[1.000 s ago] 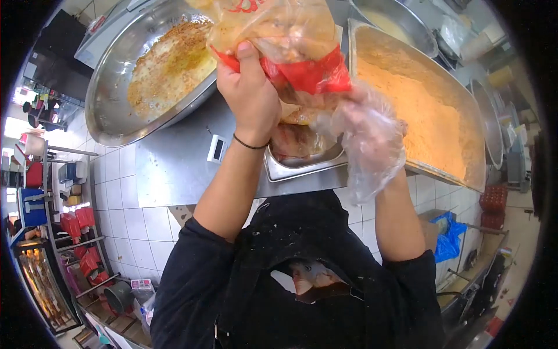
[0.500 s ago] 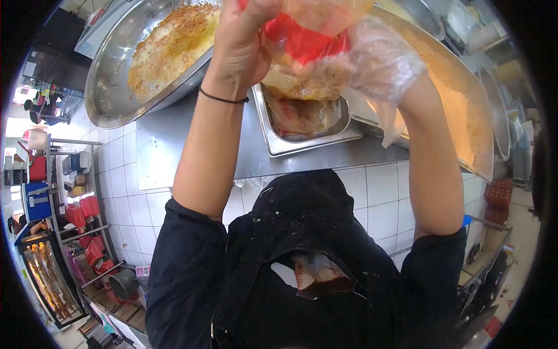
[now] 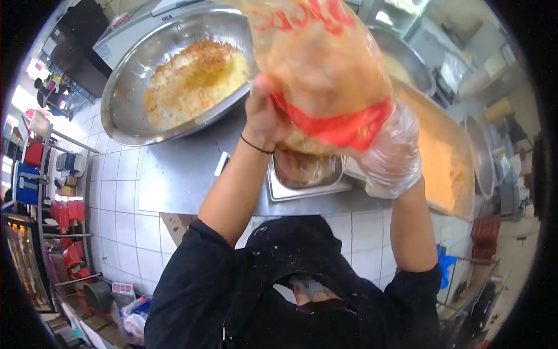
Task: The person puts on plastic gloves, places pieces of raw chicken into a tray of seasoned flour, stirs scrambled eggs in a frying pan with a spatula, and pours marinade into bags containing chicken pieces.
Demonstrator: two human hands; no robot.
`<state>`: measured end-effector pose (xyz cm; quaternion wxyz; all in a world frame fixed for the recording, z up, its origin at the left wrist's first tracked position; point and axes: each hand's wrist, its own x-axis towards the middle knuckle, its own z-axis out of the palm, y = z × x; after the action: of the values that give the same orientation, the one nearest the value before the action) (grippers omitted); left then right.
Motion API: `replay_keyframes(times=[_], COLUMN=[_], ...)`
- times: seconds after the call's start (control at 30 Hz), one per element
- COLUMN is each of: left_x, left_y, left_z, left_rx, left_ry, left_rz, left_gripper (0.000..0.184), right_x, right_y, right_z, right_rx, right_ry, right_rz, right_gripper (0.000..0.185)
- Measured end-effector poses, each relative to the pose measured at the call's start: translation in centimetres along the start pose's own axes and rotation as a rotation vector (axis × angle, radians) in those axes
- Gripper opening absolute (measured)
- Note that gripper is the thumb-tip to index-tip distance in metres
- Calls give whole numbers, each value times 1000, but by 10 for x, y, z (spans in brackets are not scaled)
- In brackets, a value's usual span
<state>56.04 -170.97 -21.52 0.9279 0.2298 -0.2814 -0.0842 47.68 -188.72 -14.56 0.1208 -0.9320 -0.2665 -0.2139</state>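
A clear plastic bag (image 3: 328, 75) with red lettering and a red band is held up over the steel table, filled with pale, chunky contents that look like raw meat. My bare left hand (image 3: 264, 116), with a dark band at the wrist, grips its left side. On the right side, my right hand (image 3: 395, 157) in a clear plastic glove is closed around the bag's lower corner; some fingers are hidden. Below the bag stands a rectangular steel pan (image 3: 311, 193) with more bagged contents inside, partly covered from view.
To the left is a large steel bowl (image 3: 125, 113) holding a yellowish and brown crumbly mix. A wide container of orange-tan powder (image 3: 444, 151) lies at right, with another steel bowl (image 3: 427, 70) behind it. A small white object (image 3: 221, 164) rests on the steel table (image 3: 174, 180).
Both hands and the bag have come lower in view, so more of the bag and its lettering shows. The bag now covers more of the steel pan.
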Motion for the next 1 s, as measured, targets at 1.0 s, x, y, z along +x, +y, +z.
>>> replay_keyframes(times=[1.0], left_x=[-8], left_y=[9], left_z=[46], left_rx=[-143], left_ry=[185], left_rz=[23], left_gripper=[60], right_x=[76], right_y=[49], right_z=[-47], right_rx=[452], right_ry=[-478], right_rz=[-79], right_gripper=[31])
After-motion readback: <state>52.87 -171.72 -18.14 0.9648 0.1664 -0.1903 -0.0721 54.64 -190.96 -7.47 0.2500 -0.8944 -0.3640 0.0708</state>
